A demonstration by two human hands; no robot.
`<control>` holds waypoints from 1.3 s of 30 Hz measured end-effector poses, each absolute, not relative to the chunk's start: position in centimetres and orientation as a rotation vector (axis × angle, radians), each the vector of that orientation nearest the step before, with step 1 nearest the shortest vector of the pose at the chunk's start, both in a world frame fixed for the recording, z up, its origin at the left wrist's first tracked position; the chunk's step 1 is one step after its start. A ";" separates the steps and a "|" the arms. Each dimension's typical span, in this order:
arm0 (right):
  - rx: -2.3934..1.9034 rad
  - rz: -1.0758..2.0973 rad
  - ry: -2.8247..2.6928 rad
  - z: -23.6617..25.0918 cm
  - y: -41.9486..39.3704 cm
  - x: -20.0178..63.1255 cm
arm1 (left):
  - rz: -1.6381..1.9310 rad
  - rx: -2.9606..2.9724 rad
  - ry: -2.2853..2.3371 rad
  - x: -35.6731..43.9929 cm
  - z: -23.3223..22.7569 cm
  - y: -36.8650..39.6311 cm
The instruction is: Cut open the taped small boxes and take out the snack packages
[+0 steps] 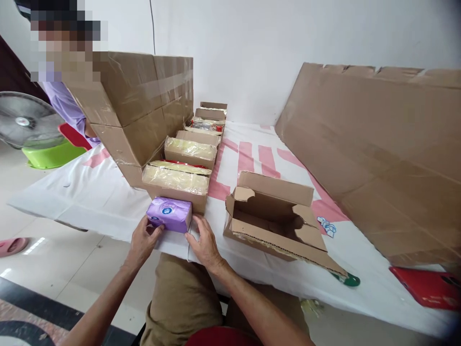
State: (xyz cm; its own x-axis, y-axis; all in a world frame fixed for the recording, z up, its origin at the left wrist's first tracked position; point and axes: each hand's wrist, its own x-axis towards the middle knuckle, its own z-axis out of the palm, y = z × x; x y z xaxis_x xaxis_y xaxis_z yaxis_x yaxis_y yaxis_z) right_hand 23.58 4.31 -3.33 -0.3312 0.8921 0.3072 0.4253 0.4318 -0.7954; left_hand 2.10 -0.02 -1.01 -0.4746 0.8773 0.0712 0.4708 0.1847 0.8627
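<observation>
A purple pack of tissues with a blue round logo lies at the near table edge. My left hand grips its left end, thumb against the front face. At the opposite end, my right hand has its thumb and fingers curved around the corner, so the pack sits between both hands. Just behind it stands an open cardboard box with clear tape on its flap. To the right of my right hand is another cardboard box, its flaps up and torn, with bare inner walls showing.
Stacked taped cartons rise at the left, and more open boxes run back toward the wall. A large cardboard sheet leans at right. Near it lie a red phone and a green-handled tool. Beyond the cartons is another person's sleeve.
</observation>
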 end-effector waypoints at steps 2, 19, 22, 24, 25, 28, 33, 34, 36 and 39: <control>-1.123 0.778 -1.903 -3.2 4.5 23.7 | 1.219 1.246 2.041 2.2 -0.9 0.0; -1.385 0.779 -1.954 -0.9 7.8 21.4 | 1.209 1.273 1.649 0.5 -2.0 4.8; -1.414 0.767 -1.953 -0.8 8.7 21.1 | 1.224 1.298 1.622 0.1 -2.3 6.0; -1.454 0.764 -1.948 -0.6 9.4 20.8 | 1.238 1.296 1.616 0.1 -2.4 6.9; -1.469 0.759 -1.943 -0.5 9.8 20.7 | 1.247 1.292 1.609 0.1 -2.3 7.3; -1.487 0.747 -1.929 -0.4 11.1 20.2 | 1.274 1.301 1.576 0.3 -1.8 8.8; -1.529 0.738 -1.885 -0.3 13.4 19.3 | 1.325 1.356 1.563 0.3 -1.0 11.5; -1.535 0.739 -1.878 -0.3 13.9 19.2 | 1.334 1.357 1.561 0.3 -0.9 12.1; -1.544 0.744 -1.866 -0.3 14.9 19.0 | 1.350 1.360 1.558 0.2 -0.9 13.3; -1.553 0.753 -1.855 -0.3 16.2 18.8 | 1.373 1.368 1.557 0.3 -1.0 14.6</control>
